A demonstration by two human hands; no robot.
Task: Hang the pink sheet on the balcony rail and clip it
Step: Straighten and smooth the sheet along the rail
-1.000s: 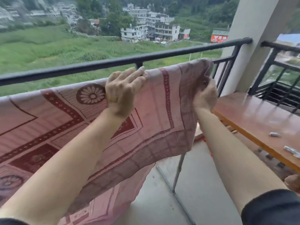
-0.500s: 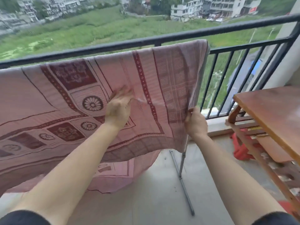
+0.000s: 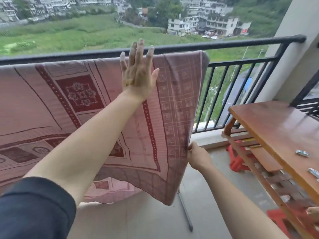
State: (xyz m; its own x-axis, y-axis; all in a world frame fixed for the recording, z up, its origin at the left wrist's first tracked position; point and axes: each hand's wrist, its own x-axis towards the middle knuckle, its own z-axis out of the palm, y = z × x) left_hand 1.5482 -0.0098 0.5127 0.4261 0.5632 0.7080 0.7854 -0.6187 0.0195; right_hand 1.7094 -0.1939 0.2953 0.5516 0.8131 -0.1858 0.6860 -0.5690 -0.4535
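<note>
The pink sheet point(image 3: 51, 100), patterned in dark red, hangs draped over a bar just in front of the black balcony rail point(image 3: 224, 44). My left hand point(image 3: 138, 71) is flat and spread against the sheet near its top edge, fingers apart, holding nothing. My right hand point(image 3: 196, 156) pinches the sheet's right side edge low down, near the bottom corner. Small metal clips point(image 3: 302, 153) lie on the wooden table to the right.
A wooden table point(image 3: 276, 128) with a slatted lower shelf stands at the right. Red plastic stools point(image 3: 236, 161) sit under it. A grey metal stand leg point(image 3: 185, 211) slants across the floor below the sheet. A pillar point(image 3: 293, 49) closes the rail's right end.
My left hand has risen from mid-sheet to its top edge and spread open. My right hand has slid down the sheet's right edge toward the bottom corner.
</note>
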